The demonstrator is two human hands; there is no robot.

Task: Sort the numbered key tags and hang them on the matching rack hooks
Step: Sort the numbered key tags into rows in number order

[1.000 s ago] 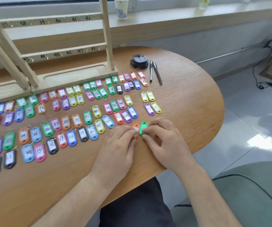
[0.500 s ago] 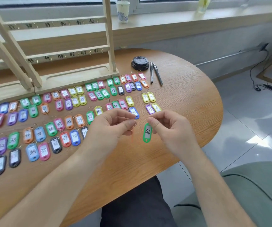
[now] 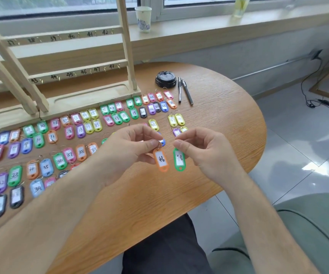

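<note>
Hands near table edge [image 3: 199, 198]: left [image 3: 128, 149] pinches orange tag [image 3: 161, 160], right [image 3: 205, 153] green tag [image 3: 179, 160].

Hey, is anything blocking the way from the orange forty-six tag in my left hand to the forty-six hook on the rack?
Nothing visible does. The orange plastic tag hangs from the left hand; hook 46 on the wooden rack is bare, open air between.

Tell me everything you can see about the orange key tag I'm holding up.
The orange key tag is a rounded oblong of glossy plastic with a white paper label reading 46 in black handwriting and a slot at its lower end. It hangs roughly upright above the table, its metal ring pinched by the left hand. A green tag hangs beside it, apart.
</note>
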